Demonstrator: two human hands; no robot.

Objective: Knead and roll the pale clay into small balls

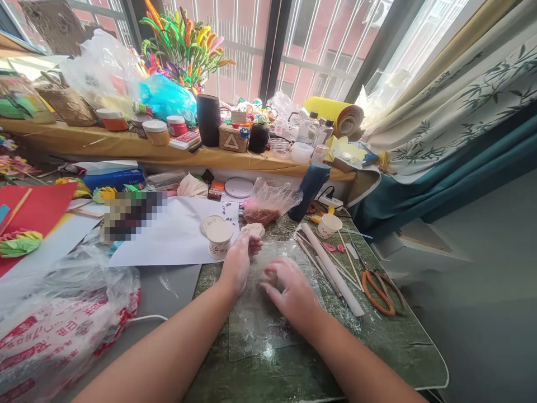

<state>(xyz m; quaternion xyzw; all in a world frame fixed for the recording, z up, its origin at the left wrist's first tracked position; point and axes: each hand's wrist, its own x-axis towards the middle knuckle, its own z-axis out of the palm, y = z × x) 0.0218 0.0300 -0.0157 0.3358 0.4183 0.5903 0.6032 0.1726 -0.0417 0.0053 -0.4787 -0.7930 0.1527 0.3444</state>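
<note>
**Blur and curled fingers [255, 244] obscure the grip over a clear sheet [249, 338]**

The person's left hand [241, 260] has its fingers bent inward; whether they grasp anything cannot be told. A pale lump [254, 228] sits just beyond it, partly hidden, and contact is unclear. The right hand [291, 291] is motion-blurred above the sheet, fingers curved and thumb apart; whether it holds something cannot be told either. A pixelated patch [134, 215] masks part of the white paper [180, 232], and the left edge cuts off a red-printed plastic bag [62, 322].

White powder and smears mark the sheet and the dark green table [398, 350]. To the right lie a white rod [331, 268] and orange-handled scissors [380, 291]; a paper cup [218, 246] stands near the left hand. Behind, a cloth-covered ledge [140, 146] crowded with jars and bottles runs under bright windows [239, 61], with a leaf-patterned curtain [444, 134] at right.
</note>
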